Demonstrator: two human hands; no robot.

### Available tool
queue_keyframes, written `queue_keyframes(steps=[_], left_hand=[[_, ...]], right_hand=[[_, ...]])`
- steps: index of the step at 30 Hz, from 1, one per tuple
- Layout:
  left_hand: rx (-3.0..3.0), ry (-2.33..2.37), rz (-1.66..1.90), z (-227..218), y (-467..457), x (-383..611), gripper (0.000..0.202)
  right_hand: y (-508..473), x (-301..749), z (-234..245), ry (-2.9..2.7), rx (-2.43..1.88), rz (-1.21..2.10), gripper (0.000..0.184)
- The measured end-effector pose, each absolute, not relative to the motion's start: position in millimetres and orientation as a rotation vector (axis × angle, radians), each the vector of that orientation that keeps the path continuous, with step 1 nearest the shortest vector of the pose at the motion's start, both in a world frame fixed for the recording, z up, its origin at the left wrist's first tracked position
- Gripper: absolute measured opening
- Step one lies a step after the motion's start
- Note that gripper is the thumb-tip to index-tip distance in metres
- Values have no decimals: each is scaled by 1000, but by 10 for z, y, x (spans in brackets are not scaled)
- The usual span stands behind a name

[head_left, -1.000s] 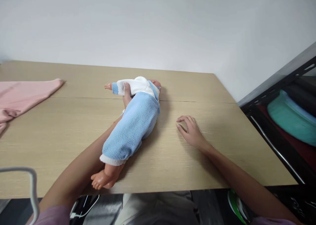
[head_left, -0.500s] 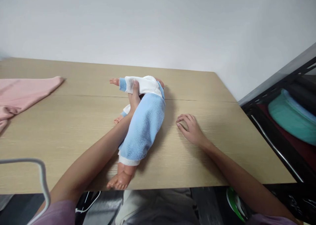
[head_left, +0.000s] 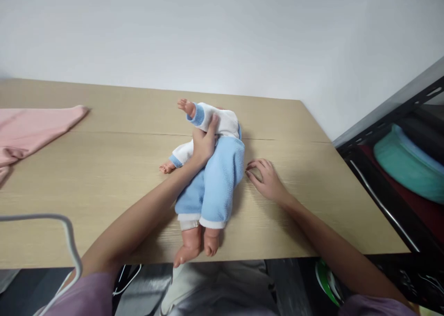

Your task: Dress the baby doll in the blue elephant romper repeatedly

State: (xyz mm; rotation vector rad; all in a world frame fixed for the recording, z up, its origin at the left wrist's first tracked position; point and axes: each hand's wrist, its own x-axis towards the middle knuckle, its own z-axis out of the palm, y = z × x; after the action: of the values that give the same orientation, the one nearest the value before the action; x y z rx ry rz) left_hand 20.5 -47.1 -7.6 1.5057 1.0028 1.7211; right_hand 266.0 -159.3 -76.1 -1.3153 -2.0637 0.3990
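Seen from the head camera, a doll in blue and white is at the center of the frame on a wooden counter, where it could roll or slip, as one hand alone steadies it and its feet reach the near edge. The left hand grips its upper body, thumb across the white top, reaching from lower left; the right hand, right of center, curls loosely, holding nothing.

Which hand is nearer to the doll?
Left. The left hand holds the doll by its upper body; the right hand is beside it, to the right, not touching.
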Motion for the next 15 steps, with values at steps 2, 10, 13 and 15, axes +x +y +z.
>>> queue_keyframes(steps=[2, 10, 13, 15], left_hand=[[1632, 1025, 1655, -55, -496, 242, 51], [2387, 976, 1265, 33, -672, 392, 58], [2551, 921, 1025, 54, -770, 437, 78], [2565, 950, 938, 67, -806, 431, 75]], right_hand=[[-1587, 2656, -771, -1990, -1323, 458, 13], [-1448, 2769, -660, -1116, -1048, 1305, 62], [-1367, 2836, -666, -864, -952, 1444, 60], [-1319, 2888, -729, -748, -928, 1412, 52]])
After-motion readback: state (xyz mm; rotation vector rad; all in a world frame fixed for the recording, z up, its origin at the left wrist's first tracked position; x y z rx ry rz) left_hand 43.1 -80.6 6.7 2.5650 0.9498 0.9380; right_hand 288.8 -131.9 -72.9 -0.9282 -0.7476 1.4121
